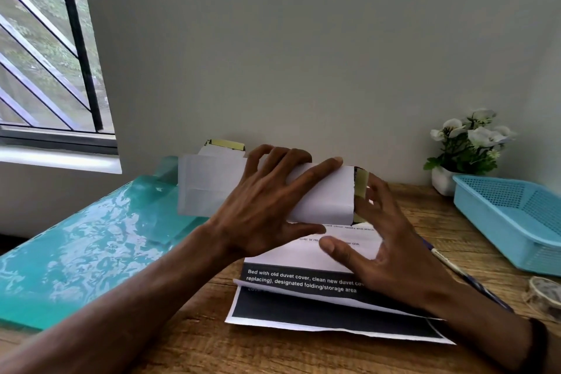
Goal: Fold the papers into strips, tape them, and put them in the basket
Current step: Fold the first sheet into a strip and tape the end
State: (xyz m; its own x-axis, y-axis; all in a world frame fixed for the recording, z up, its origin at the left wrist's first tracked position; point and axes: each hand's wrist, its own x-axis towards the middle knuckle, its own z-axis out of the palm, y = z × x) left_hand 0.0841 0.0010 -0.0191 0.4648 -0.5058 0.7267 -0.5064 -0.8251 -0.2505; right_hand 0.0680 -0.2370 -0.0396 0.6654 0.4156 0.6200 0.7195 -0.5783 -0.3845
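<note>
A white paper folded into a wide band (321, 194) is lifted above the wooden table, with a yellowish edge showing at its right end. My left hand (267, 206) grips its middle, fingers curved over the top and thumb underneath. My right hand (394, 252) is at the band's right end; its spread fingers touch the paper and its thumb stands apart in front. Below lie printed sheets (318, 310) with black blocks and white text. The light blue basket (516, 216) stands at the right with nothing visible inside.
A roll of clear tape (543, 291) and a pen (461, 273) lie right of the sheets. A white pot of white flowers (467, 146) stands against the wall. A teal glossy surface (91, 237) borders the table on the left, below a window.
</note>
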